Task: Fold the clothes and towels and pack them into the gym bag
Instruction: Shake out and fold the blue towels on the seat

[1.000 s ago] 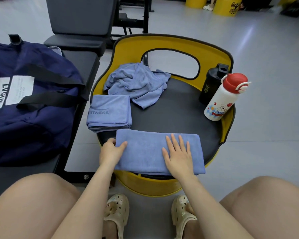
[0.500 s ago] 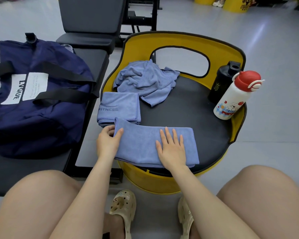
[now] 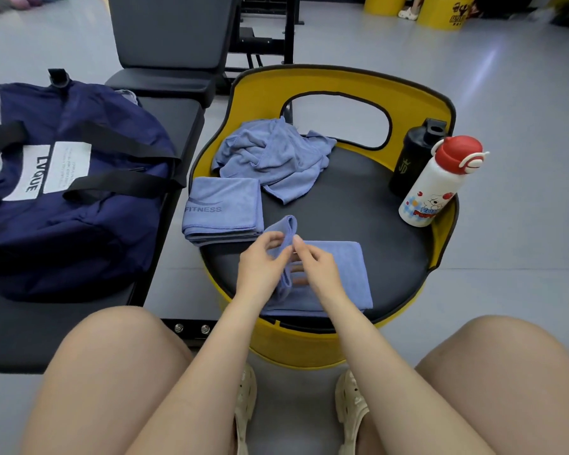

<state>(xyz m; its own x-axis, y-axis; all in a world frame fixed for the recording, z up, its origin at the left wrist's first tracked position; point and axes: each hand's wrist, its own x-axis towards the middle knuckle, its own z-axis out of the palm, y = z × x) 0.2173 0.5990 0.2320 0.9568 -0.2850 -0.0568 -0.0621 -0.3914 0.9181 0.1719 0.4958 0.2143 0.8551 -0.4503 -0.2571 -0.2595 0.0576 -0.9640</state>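
Blue microfibre, the half-folded towel point(image 3: 334, 274) lies at the near edge of the yellow stool point(image 3: 309, 83), on its black round seat. Its left end is lifted and doubled over toward the middle, where the left hand point(image 3: 260, 262) pinches it with fingers point(image 3: 273, 239) curled on the cloth. The right hand point(image 3: 316, 267) meets it there, thumb and fingertips closed on the same raised fold. Just beyond the hands on the seat sits a folded towel point(image 3: 224, 205) printed FITNESS, and behind that, toward the stool's back, a crumpled blue cloth point(image 3: 276, 156). At the seat's right rim stand a black bottle point(image 3: 411, 159) and a white bottle point(image 3: 437, 185) with a red cap, touching. Left of the stool, a navy gym bag point(image 3: 69, 178) rests on a black bench point(image 3: 165, 113).
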